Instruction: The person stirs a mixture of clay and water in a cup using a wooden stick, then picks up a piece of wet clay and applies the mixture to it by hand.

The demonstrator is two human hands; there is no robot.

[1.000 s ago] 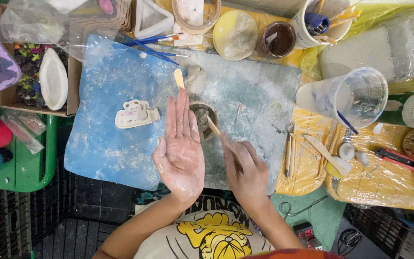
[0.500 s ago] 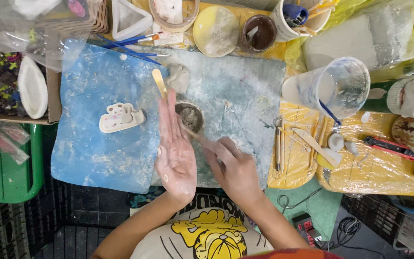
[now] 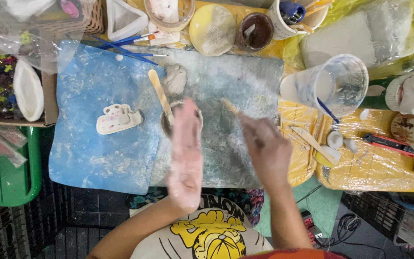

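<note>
Left hand (image 3: 185,156) shifted over bowl (image 3: 168,120), flat | right hand (image 3: 264,148) grip grasping stick (image 3: 231,108)

Bright, even light falls from overhead on the bench (image 3: 245,91), so shadows are faint and short, with only the floor toward seven o'clock left dim. Motion blur smears both hands, the left hand (image 3: 185,158) worst and the right hand (image 3: 264,151) less, while the blue mat (image 3: 97,144) and the clear plastic cup (image 3: 334,86) at two o'clock stay sharp. Soft glare sits on the yellow plastic wrap (image 3: 370,168) toward three o'clock, and the edges bend slightly.
</note>
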